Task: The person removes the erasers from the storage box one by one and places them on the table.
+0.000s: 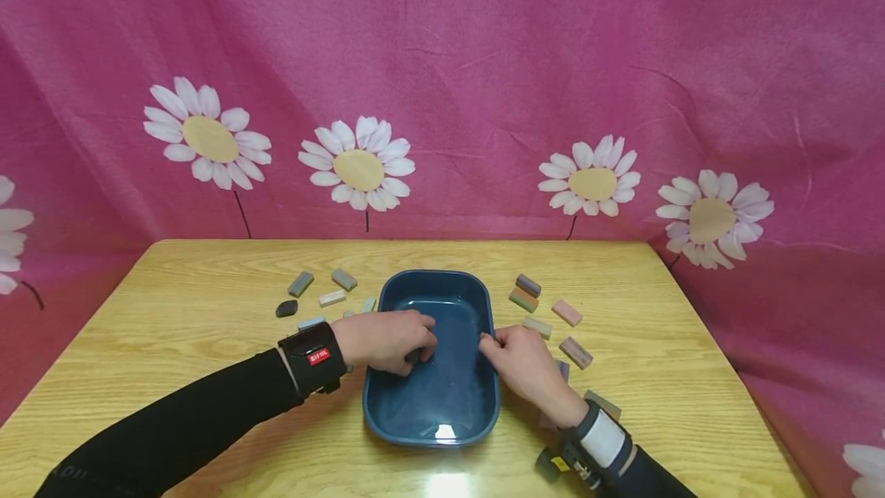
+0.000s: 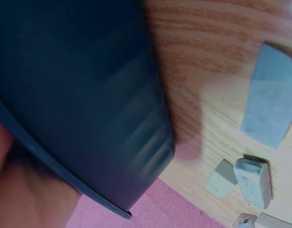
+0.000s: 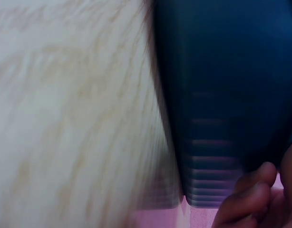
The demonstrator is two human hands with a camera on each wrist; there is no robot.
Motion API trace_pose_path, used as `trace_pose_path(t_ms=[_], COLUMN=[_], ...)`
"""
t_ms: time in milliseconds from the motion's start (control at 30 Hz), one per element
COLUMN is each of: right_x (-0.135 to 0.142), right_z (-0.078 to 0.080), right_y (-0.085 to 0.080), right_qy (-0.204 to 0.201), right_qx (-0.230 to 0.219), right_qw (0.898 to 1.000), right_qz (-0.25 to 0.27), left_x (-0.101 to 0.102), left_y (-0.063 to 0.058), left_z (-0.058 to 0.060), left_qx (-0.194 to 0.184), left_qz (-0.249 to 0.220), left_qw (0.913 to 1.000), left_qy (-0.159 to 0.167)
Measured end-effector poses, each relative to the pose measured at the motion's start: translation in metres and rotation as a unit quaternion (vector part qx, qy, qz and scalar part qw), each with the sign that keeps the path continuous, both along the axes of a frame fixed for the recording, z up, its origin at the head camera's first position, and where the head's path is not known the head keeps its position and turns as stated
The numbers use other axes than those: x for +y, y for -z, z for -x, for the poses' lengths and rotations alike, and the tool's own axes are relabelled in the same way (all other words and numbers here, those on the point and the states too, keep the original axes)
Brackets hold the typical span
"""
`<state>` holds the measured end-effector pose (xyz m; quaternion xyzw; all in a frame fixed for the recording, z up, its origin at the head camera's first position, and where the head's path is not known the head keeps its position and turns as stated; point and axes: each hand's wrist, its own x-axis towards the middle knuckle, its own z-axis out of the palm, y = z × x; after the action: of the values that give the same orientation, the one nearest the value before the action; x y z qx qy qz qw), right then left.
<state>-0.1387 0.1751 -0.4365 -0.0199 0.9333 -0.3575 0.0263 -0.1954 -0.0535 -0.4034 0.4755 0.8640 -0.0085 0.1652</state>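
A dark blue rectangular basin [image 1: 442, 398] with rounded corners stands on the table. My left hand [image 1: 390, 340] reaches over its left rim, fingers curled down inside around a small dark block [image 1: 413, 356], mostly hidden by the fingers. In the left wrist view the basin's outer wall [image 2: 89, 109] fills the middle, with part of the left hand [image 2: 32, 185] at its rim. My right hand [image 1: 528, 367] grips the right rim, thumb over the edge and fingers [image 3: 250, 194] against the outer wall.
Small worn blocks lie on both sides of the wooden table [image 1: 228, 283]: a grey-green one [image 1: 300, 283] and a black one [image 1: 286, 308] at left, a pink one [image 1: 567, 312] and a brown one [image 1: 576, 353] at right. A pink flowered cloth [image 1: 470, 60] hangs behind.
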Motion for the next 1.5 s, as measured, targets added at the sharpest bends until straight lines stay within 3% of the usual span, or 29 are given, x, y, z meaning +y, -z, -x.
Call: trace_pose_path(t_ms=[267,433,733,933,1100,1300,1400,1500], right_x=[-0.001,-0.002,0.0,0.005,0.008,0.011,0.012,0.012], right_z=[0.0,0.001,0.001,0.001,0.0,-0.002,-0.002,-0.002], right_y=[0.001,0.001,0.001,0.001,0.001,0.0,-0.001,-0.002], right_qy=[0.0,-0.005,-0.007,-0.006,-0.005,0.003,0.002,-0.001], right_qx=[0.001,0.004,0.004,0.006,0.002,0.0,0.007,0.013], right_qw=[1.0,1.0,1.0,1.0,1.0,1.0,1.0,1.0], right_qz=[0.001,0.004,-0.001,-0.008,-0.01,-0.015,-0.018,-0.019], left_x=[-0.001,-0.006,-0.034,-0.054,-0.073,-0.08,-0.08,-0.08], left_y=[-0.003,-0.02,-0.05,-0.06,-0.056,-0.035,-0.024,-0.016], left_z=[-0.001,-0.002,-0.011,-0.015,-0.015,-0.021,-0.026,-0.028], left_qx=[-0.025,-0.024,-0.037,-0.08,-0.152,-0.223,-0.224,-0.206], left_qz=[-0.046,-0.079,-0.127,-0.175,-0.159,-0.064,-0.039,-0.035], left_qw=[0.9986,0.9964,0.9907,0.9796,0.971,0.9621,0.9607,0.9647], left_qy=[0.008,0.021,-0.033,-0.058,-0.093,-0.143,-0.159,-0.161])
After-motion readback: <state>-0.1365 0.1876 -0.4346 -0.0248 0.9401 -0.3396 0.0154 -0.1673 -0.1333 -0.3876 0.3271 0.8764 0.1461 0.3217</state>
